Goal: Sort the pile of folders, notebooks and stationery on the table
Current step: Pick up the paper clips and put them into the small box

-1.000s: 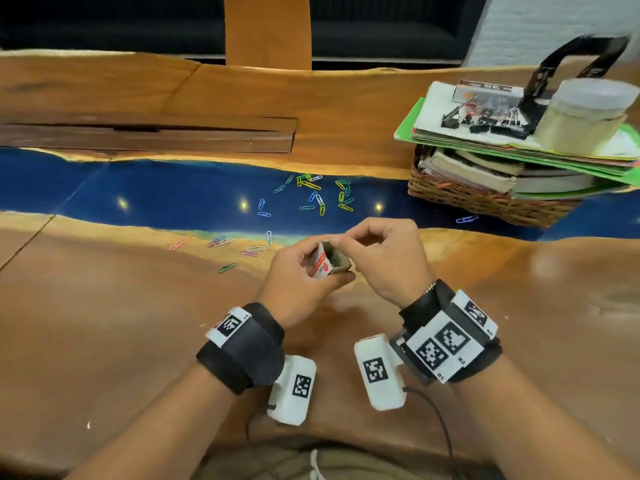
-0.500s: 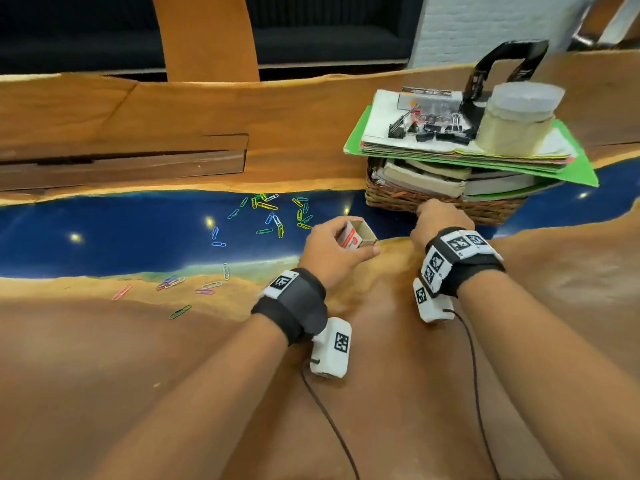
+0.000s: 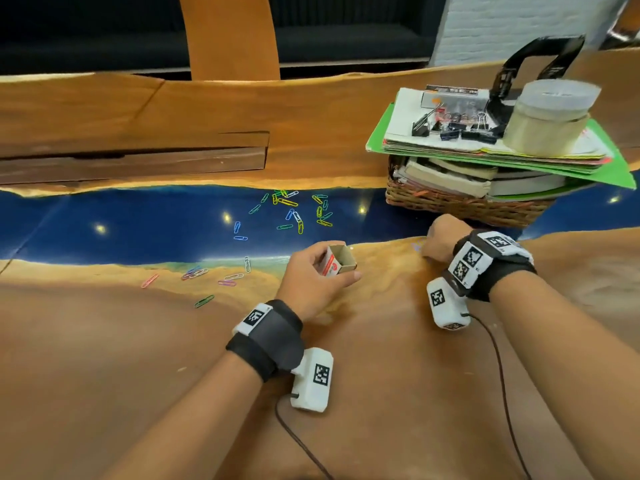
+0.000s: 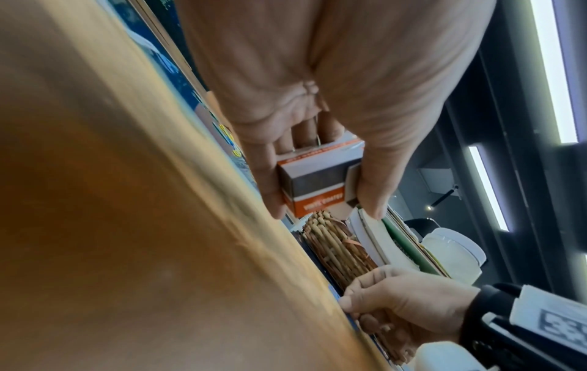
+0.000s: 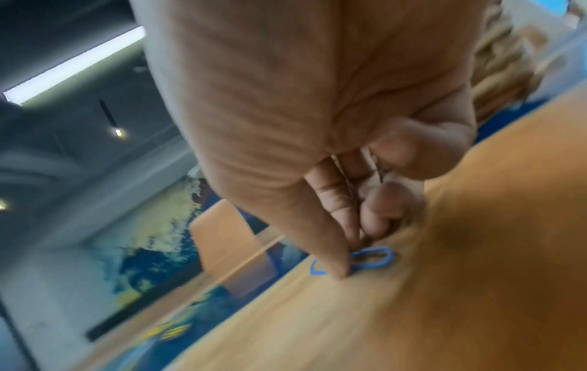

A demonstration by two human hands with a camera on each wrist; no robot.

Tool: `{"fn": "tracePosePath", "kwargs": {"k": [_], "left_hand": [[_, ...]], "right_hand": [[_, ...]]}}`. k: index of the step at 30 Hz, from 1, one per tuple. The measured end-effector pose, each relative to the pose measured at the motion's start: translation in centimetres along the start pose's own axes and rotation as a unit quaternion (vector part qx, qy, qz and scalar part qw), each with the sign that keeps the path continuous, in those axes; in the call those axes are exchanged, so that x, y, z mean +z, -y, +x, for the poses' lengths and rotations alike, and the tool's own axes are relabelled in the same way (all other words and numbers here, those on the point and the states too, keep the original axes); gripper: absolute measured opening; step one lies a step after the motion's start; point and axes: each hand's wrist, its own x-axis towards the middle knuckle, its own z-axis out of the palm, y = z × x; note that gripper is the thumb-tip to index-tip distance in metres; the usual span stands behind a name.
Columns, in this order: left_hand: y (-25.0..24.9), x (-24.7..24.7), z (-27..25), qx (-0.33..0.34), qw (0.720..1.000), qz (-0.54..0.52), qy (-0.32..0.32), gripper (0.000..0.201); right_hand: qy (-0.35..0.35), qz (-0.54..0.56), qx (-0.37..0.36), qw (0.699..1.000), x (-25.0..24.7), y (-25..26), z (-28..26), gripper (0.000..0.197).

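My left hand (image 3: 311, 275) grips a small open cardboard box (image 3: 341, 261) with orange and white print, its mouth facing up and right. The left wrist view shows the thumb and fingers around that box (image 4: 317, 180). My right hand (image 3: 441, 237) is down on the wood just in front of the wicker basket (image 3: 450, 206). In the right wrist view its thumb and fingertips pinch a blue paper clip (image 5: 374, 258) that lies on the table. Several coloured paper clips (image 3: 294, 213) are scattered on the blue strip, and more paper clips (image 3: 207, 275) lie on the wood at left.
The basket holds notebooks, with green folders (image 3: 485, 157) stacked on top of it. On the stack sit binder clips (image 3: 457, 128), a lidded jar (image 3: 547, 116) and a black handled tool (image 3: 536, 64). A raised wooden ledge (image 3: 138, 161) runs along the far left.
My right hand has left the box and moved right to the table in front of the basket, onto a blue clip. The left hand still holds the box.
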Motion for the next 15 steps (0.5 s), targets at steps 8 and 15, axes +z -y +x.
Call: {"fn": "tracePosePath", "kwargs": {"k": [8,15], "left_hand": [[0.4,-3.2,-3.6,0.002,0.999,-0.022,-0.046,0.031],[0.6,-4.2,-5.2,0.02,0.998,0.025,-0.046,0.045]], "right_hand": [[-0.018,0.329,-0.183,0.926,5.1,7.0,-7.3,0.02],[-0.076,0.528,-0.238,0.812,4.8,9.8,-12.3,0.023]]}}
